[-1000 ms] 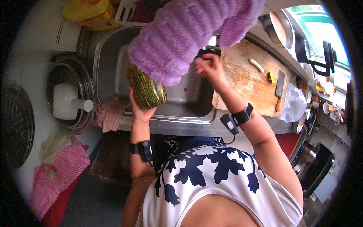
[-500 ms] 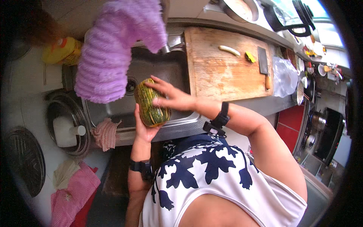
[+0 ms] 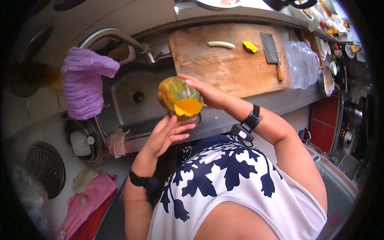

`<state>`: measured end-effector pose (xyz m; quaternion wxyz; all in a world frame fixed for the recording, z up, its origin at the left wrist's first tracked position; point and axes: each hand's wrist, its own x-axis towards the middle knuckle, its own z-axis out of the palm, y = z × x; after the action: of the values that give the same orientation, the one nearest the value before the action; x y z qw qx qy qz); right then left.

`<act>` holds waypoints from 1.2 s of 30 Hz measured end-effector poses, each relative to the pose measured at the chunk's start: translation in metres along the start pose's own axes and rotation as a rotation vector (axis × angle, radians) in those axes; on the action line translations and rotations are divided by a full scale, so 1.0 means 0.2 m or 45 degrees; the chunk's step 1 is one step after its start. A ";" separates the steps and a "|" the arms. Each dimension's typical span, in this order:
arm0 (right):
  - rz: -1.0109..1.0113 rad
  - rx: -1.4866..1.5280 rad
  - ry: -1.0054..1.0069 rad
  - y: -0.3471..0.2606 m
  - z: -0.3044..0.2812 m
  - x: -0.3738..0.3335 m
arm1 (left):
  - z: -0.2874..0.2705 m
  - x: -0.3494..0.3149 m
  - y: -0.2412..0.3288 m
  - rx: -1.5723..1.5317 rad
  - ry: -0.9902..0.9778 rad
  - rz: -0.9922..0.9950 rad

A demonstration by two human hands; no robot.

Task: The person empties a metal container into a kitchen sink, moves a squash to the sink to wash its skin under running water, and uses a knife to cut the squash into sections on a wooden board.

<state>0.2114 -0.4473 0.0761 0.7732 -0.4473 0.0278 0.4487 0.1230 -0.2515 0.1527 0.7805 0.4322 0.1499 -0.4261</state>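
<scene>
A green-and-yellow pumpkin (image 3: 173, 94) is held tilted over the near right part of the steel sink (image 3: 120, 90). Its end toward me has a flat cut that shows bright orange flesh. My right hand (image 3: 209, 94) grips it along the right side, thumb and fingers partly hidden behind it. Below the pumpkin, my left hand (image 3: 165, 135) has its fingers spread, with the tips at or close to the underside; whether it bears any weight I cannot tell.
A wooden cutting board (image 3: 230, 78) beside the sink carries a cleaver (image 3: 270, 48), a small yellow piece (image 3: 250, 46) and a white curved strip (image 3: 221, 44). A purple fluffy cloth (image 3: 83, 90) hangs by the faucet (image 3: 108, 33). A plastic bag (image 3: 303, 66) lies right of the board.
The pumpkin has moved right and been turned, so its orange cut end now shows. My left hand has loosened and spread its fingers; my right hand has shifted to the pumpkin's right side.
</scene>
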 end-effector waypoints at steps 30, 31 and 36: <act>-0.053 -0.256 0.296 -0.12 -0.59 -0.49 | 0.24 0.56 -0.02 0.929 0.512 0.767; -0.051 -0.248 0.299 -0.12 -0.61 -0.52 | 0.25 0.56 0.00 0.932 0.509 0.758; -0.644 -1.107 0.955 -0.22 -0.86 -0.70 | 0.30 0.57 0.00 1.883 0.617 1.006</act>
<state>0.2210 -0.6729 0.0653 0.5406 -0.8406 0.0053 0.0347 0.1822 -0.3602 0.1185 0.3369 0.9270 -0.1643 -0.0086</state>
